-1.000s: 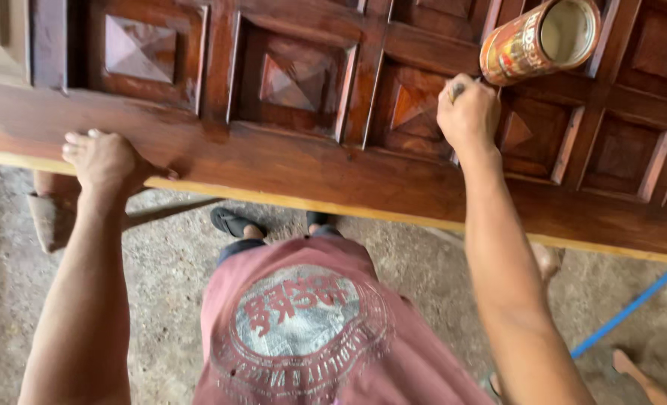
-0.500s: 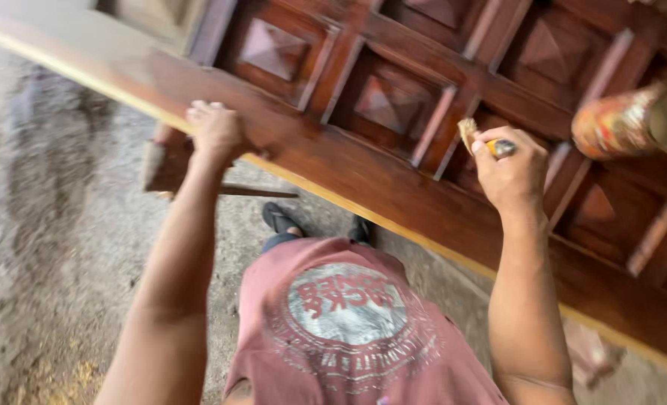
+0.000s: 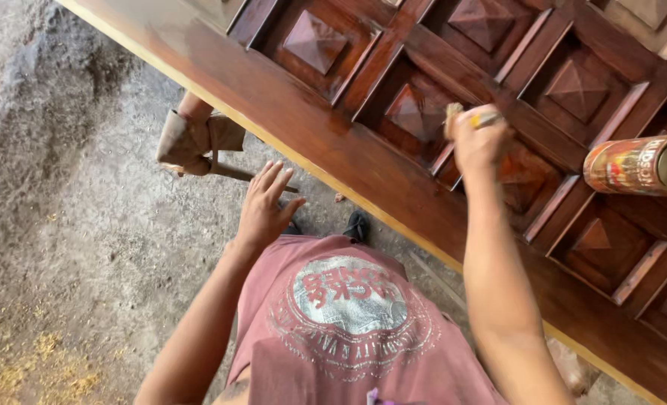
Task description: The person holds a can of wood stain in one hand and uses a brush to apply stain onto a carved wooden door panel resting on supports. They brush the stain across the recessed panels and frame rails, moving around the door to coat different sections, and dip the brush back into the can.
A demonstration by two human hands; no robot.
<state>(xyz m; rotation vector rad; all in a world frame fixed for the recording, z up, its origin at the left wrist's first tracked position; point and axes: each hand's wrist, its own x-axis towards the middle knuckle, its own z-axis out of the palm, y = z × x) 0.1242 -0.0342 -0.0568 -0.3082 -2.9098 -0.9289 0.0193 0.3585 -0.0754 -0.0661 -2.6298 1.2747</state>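
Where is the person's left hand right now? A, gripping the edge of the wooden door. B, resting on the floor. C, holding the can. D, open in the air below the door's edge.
D: the left hand hangs open, fingers spread, below the door edge, touching nothing.

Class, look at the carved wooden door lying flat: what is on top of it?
On the door sit a tin can and the right hand gripping a brush; its bristles are mostly covered by the hand. The can's inside is hardly visible.
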